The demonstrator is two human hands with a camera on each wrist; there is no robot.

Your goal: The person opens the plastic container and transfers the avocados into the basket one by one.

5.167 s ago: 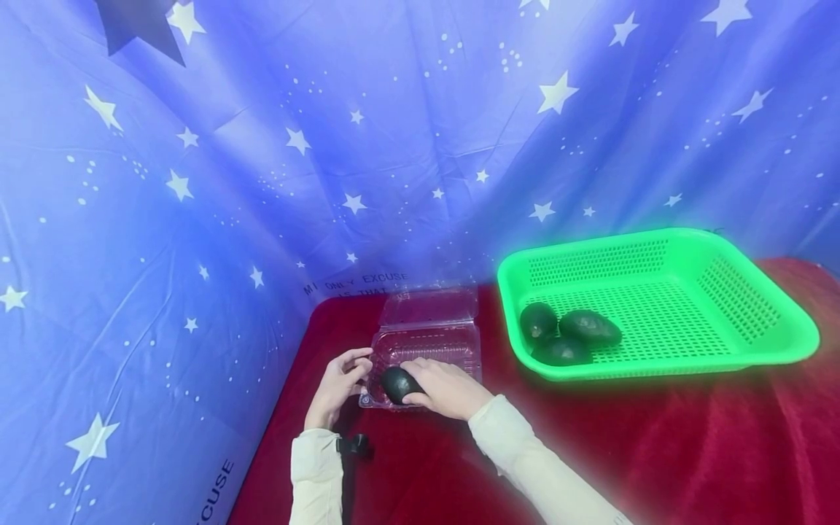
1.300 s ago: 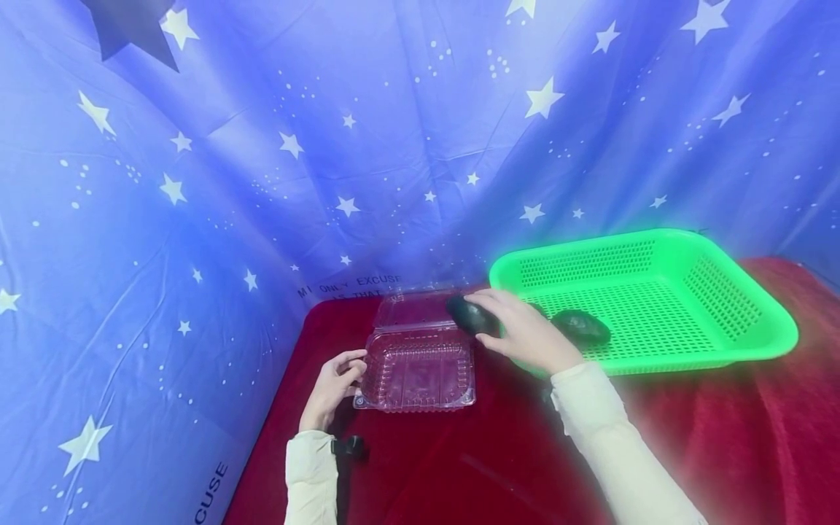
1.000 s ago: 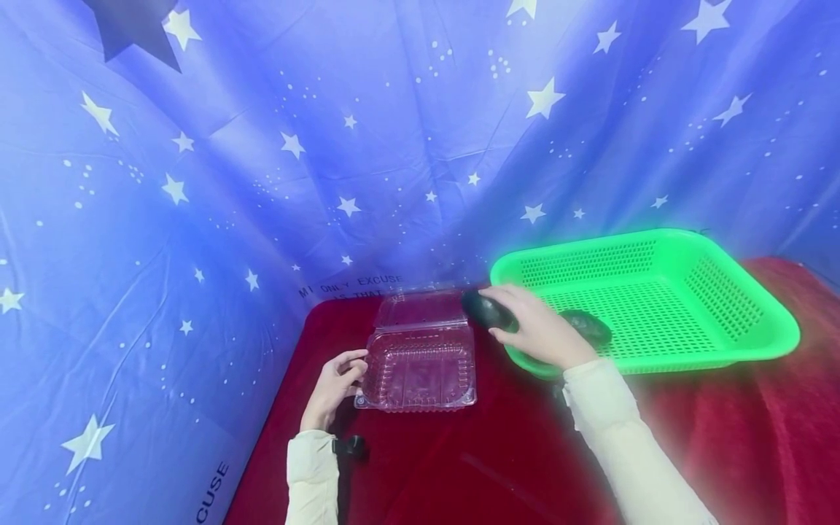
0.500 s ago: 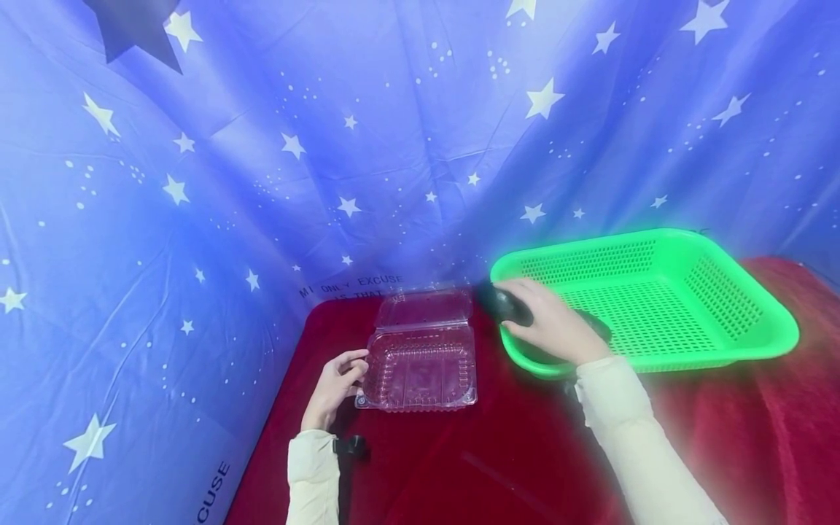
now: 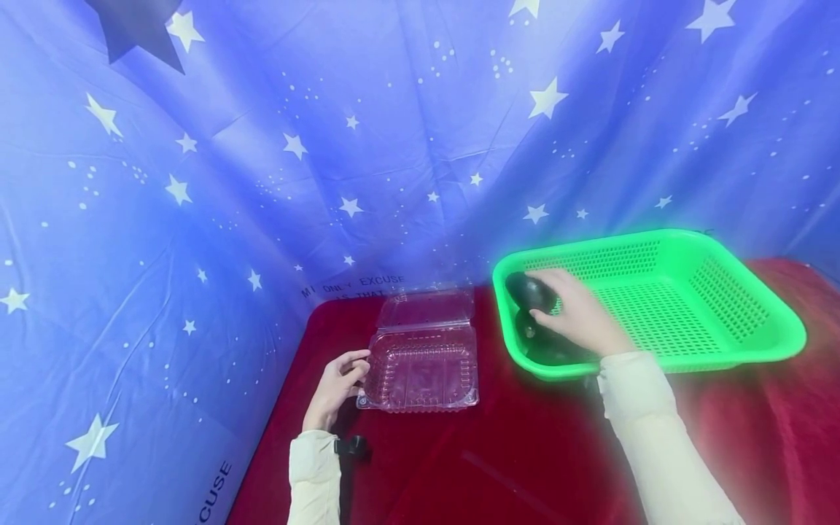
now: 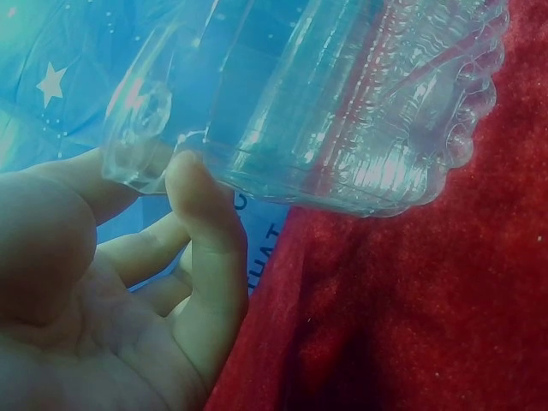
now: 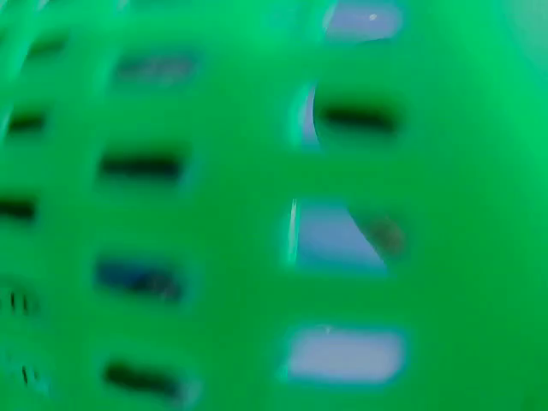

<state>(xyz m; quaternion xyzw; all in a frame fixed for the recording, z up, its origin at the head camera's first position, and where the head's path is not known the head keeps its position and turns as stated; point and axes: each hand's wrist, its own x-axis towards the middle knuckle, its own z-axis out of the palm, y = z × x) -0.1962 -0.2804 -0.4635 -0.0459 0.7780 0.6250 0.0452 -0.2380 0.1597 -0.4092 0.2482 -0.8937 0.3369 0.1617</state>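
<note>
My right hand [image 5: 580,312] grips a dark, smooth avocado [image 5: 530,293] over the left end of a green plastic basket [image 5: 784,348]. Below it, more dark avocados [image 5: 550,347] lie in the basket, partly hidden by the hand. In the right wrist view, the slotted basket wall [image 7: 231,205] fills everything, blurred, so hand and avocado are out of sight there. My left hand [image 5: 333,388] pinches the left rim of a clear plastic clamshell box [image 5: 420,373], lid folded back. The left wrist view shows thumb and finger [image 6: 201,193] at the corner of the box [image 6: 342,154].
A red cloth [image 5: 499,467] covers the table. Blue fabric with white stars [image 5: 394,146] hangs behind and on the left. The clamshell lid [image 5: 426,308] lies back near that hanging. A black wrist strap mount [image 5: 351,445] sits on the left cuff.
The right hand has lifted the avocado out of the clamshell and carried it right, past the basket's left rim to over its inside. The left hand has stayed at the clamshell's left side.
</note>
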